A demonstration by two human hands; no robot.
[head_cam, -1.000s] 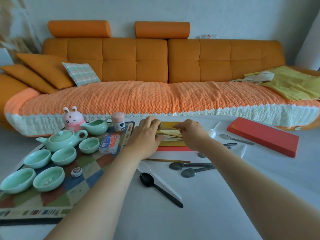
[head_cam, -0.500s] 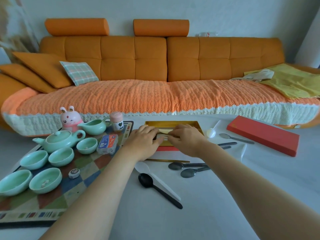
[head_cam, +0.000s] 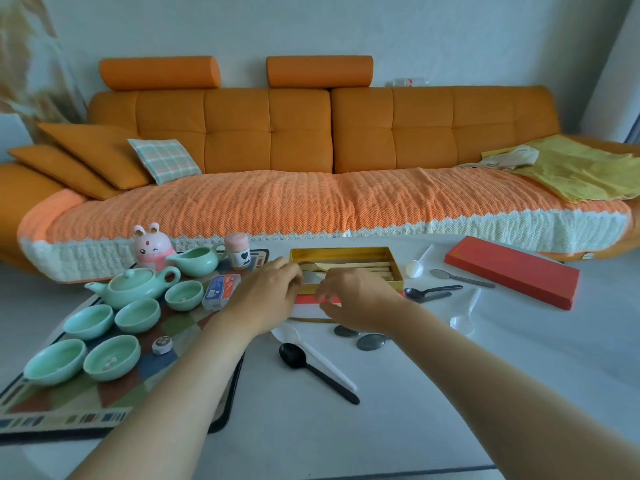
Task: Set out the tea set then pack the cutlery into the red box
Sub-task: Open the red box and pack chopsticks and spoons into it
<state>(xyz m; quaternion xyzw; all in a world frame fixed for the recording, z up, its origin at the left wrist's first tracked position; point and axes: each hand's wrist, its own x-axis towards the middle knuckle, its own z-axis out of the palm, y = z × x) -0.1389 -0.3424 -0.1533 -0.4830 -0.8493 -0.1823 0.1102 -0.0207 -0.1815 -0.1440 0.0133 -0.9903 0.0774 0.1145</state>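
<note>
The red box [head_cam: 346, 252] stands open at the middle of the white table, its gold inside holding gold cutlery and a silver spoon [head_cam: 310, 279]. My left hand [head_cam: 266, 299] hovers at its near left corner with relaxed fingers close to that spoon. My right hand [head_cam: 353, 299] hangs over the near edge, fingers loosely curled round nothing. The red lid [head_cam: 512, 271] lies to the right. On the patterned mat [head_cam: 114, 407] sit a green teapot [head_cam: 135, 287], a pitcher [head_cam: 197, 261] and several cups. Loose spoons lie around: black [head_cam: 311, 368], grey [head_cam: 370, 341], dark [head_cam: 429, 292], silver [head_cam: 460, 277], white [head_cam: 464, 317].
A pink rabbit figure [head_cam: 154, 249], a pink jar [head_cam: 237, 251], a small blue-and-red pack [head_cam: 221, 289] and a round token [head_cam: 162, 344] share the mat. An orange sofa [head_cam: 311, 202] runs behind the table. A white spoon [head_cam: 417, 266] lies right of the box.
The gold cutlery that both hands held above the box now lies inside it. Both hands have drawn back toward me to the box's near edge.
</note>
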